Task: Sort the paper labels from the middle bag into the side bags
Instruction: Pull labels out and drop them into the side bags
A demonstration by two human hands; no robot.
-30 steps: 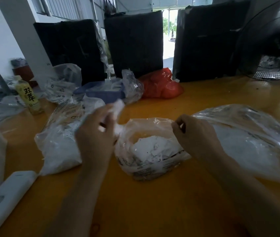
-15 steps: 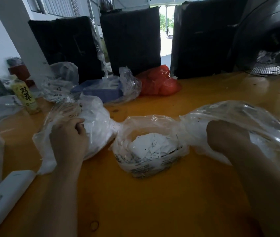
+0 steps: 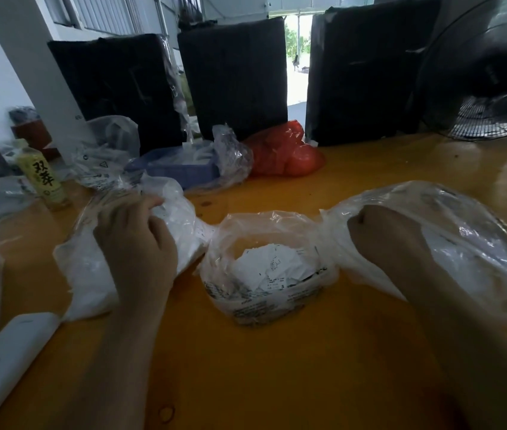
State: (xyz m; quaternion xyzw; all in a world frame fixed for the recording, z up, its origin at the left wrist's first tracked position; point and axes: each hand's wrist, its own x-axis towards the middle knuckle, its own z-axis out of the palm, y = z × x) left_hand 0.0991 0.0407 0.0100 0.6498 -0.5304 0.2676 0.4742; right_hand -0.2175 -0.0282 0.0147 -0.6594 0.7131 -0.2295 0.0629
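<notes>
Head view: three clear bags in a row on the orange table (image 3: 277,383).
Left hand (image 3: 136,243): a second ago it was up by the middle bag (image 3: 264,268) pinching a label, now it's down in the left bag (image 3: 91,259), fingers curled, can't tell if it's let go.
Right hand (image 3: 382,237): same deal, moved into the right bag (image 3: 450,243), balled up, can't tell what's in it.
Labels (image 3: 269,263): a heap is left in the middle bag.
So: looks like one drop each, plenty more to go.
</notes>
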